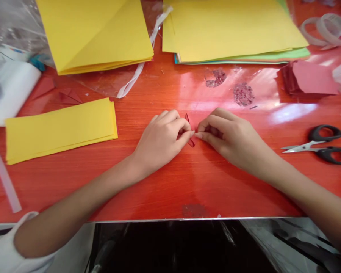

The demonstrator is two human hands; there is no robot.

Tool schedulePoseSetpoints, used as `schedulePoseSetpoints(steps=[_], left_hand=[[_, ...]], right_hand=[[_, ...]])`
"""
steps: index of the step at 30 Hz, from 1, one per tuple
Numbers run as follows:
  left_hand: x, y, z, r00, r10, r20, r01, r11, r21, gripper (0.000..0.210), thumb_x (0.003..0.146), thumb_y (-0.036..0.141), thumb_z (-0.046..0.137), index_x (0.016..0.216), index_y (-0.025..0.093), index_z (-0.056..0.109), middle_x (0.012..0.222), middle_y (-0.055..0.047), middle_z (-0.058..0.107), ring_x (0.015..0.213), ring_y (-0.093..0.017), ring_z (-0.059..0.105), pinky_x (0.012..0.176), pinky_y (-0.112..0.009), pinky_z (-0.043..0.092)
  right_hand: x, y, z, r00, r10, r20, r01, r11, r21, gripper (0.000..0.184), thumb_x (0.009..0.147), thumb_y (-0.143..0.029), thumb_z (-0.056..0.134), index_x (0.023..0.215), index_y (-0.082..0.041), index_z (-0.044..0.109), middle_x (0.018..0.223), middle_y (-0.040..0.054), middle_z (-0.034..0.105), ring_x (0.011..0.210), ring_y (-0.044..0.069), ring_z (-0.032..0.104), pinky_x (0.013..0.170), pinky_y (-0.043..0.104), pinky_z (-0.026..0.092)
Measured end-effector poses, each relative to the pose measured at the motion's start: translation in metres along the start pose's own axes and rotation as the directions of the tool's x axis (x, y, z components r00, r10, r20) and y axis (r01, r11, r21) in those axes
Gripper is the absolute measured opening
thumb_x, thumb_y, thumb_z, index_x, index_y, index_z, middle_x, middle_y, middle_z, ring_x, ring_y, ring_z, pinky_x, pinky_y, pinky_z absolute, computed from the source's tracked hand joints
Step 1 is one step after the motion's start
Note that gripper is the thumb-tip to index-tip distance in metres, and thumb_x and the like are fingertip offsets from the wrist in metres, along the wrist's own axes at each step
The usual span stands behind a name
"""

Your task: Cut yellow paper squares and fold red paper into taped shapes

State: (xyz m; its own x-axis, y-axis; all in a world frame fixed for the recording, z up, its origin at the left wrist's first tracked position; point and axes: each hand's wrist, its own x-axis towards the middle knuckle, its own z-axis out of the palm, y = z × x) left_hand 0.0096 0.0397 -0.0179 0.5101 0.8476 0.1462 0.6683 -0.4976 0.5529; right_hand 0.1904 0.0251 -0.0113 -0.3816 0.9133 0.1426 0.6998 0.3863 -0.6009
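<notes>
Both hands meet over the middle of the red table, pinching a small folded piece of dark red paper [191, 143]. My left hand [166, 134] is closed, thumb and forefinger pressed together on the paper's near side. Opposite it, my right hand [233, 138] is closed in a similar pinch, its fingertips almost touching the left ones. Only the pointed upper and lower ends of the paper show; the fingers hide its middle. Folded dark red paper pieces [69, 96] lie farther left, and a stack of red paper squares [314, 77] is at the right.
Black-handled scissors [309, 146] lie right of my right hand. A yellow strip stack [59, 131] is on the left, near a white roll [15, 89] and a glue stick [4, 174]. Larger yellow sheets [99, 34], a coloured paper stack [230, 30] and tape rolls [333, 30] line the back.
</notes>
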Motion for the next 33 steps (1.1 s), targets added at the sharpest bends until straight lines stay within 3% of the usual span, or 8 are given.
schedulePoseSetpoints(steps=[8, 19, 30, 33], left_hand=[[-0.0009, -0.0014, 0.0001, 0.999, 0.048, 0.000, -0.048, 0.997, 0.058, 0.014, 0.087, 0.025, 0.054, 0.079, 0.015, 0.061, 0.079, -0.002, 0.055, 0.075, -0.015, 0.050, 0.073, -0.031, 0.038], [-0.0019, -0.0036, 0.0047, 0.994, 0.103, -0.039, -0.098, 0.988, 0.120, 0.016, 0.088, 0.024, 0.052, 0.081, 0.013, 0.061, 0.081, -0.004, 0.057, 0.078, -0.016, 0.051, 0.075, -0.030, 0.041], [-0.0040, -0.0036, 0.0070, 0.995, 0.091, -0.049, -0.082, 0.983, 0.167, 0.013, 0.089, 0.025, 0.051, 0.084, 0.014, 0.057, 0.086, -0.004, 0.059, 0.081, -0.016, 0.053, 0.076, -0.032, 0.042], [-0.0057, -0.0040, 0.0060, 0.983, 0.165, -0.078, -0.144, 0.964, 0.223, 0.011, 0.091, 0.023, 0.049, 0.089, 0.014, 0.056, 0.091, -0.005, 0.060, 0.084, -0.017, 0.055, 0.075, -0.032, 0.044]], right_hand=[[0.0011, 0.0040, -0.0057, 0.999, 0.034, 0.037, -0.036, 0.997, 0.061, 0.010, 0.084, -0.018, 0.056, 0.079, -0.018, 0.064, 0.080, 0.0039, 0.058, 0.065, 0.014, 0.054, 0.061, 0.028, 0.042], [0.0020, 0.0014, -0.0014, 0.999, 0.026, 0.023, -0.025, 0.999, -0.027, 0.005, 0.082, -0.014, 0.059, 0.077, -0.015, 0.059, 0.078, 0.0022, 0.053, 0.058, 0.010, 0.046, 0.056, 0.025, 0.038], [-0.0008, 0.0017, 0.0014, 0.999, -0.037, 0.014, 0.038, 0.996, -0.087, 0.005, 0.084, -0.015, 0.056, 0.079, -0.015, 0.055, 0.080, 0.0046, 0.051, 0.061, 0.012, 0.048, 0.057, 0.027, 0.039], [-0.0021, 0.0034, 0.0021, 0.999, -0.046, 0.014, 0.047, 0.997, -0.067, 0.005, 0.084, -0.014, 0.055, 0.081, -0.016, 0.052, 0.081, 0.0039, 0.050, 0.062, 0.012, 0.046, 0.057, 0.027, 0.038]])
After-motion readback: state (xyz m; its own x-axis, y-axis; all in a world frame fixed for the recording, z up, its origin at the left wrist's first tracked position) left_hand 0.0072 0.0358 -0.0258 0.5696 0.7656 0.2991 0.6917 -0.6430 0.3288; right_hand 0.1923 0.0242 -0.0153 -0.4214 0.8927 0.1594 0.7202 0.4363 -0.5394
